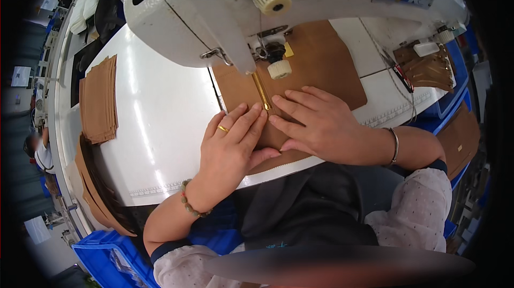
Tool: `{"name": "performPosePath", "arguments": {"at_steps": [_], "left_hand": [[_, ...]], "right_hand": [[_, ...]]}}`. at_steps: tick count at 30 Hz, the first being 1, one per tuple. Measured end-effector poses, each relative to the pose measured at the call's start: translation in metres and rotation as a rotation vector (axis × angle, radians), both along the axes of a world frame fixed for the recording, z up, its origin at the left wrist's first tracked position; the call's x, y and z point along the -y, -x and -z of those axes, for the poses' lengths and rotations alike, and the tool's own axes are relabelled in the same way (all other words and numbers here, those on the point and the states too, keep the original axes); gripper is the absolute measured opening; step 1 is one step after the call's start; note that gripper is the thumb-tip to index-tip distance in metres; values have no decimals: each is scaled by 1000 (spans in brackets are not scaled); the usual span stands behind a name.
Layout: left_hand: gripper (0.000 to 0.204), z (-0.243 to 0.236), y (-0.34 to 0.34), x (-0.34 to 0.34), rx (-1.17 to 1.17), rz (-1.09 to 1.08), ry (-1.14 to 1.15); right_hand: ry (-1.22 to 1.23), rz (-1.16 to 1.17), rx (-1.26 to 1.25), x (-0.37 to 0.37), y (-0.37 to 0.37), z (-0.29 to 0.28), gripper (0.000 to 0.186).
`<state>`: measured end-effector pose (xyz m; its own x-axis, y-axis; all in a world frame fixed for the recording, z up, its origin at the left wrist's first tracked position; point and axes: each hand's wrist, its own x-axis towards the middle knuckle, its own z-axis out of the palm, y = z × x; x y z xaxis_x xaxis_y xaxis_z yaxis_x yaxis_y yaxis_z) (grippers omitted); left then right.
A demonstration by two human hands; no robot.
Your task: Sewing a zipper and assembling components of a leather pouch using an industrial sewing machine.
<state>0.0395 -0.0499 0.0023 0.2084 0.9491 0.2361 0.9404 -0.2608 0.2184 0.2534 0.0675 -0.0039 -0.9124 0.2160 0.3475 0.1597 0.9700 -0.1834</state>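
Observation:
A brown leather-like panel (326, 57) lies flat under the head of a white sewing machine (187, 15). Set into it is a gold metal zipper (261, 91), its upper end close beneath the machine's needle area. Left of the zipper's lower end, my left hand (233, 138) rests on the panel, fingers stretched out and a ring on one of them. To the right, my right hand (321, 124) lies on the same panel with its fingers spread. Both thumbs come near each other below the zipper. The needle itself is hidden behind the machine head.
A stack of brown pieces (99, 100) sits on the white table (160, 106) at left. Scissors (399, 73) lie at right beside small brown parts (425, 65). Blue bins (110, 256) stand by the table. A person (43, 154) is farther off at left.

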Motion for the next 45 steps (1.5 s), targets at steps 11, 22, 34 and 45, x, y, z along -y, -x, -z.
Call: {"name": "performPosePath", "arguments": {"at_steps": [11,22,34,45], "left_hand": [[69,0,21,-32,-18,26,-14],[68,3,35,-52,-6,2,-42],[67,5,34,-50,3,-5,-31],[58,7,26,-41,-38,-19,-61]], "right_hand": [[-54,36,58,-25,22,-1,56],[-46,21,-7,-49,35,7,49],[1410,207,-218,-80,31,-2,29],[70,18,-71,-47,31,10,44]]}}
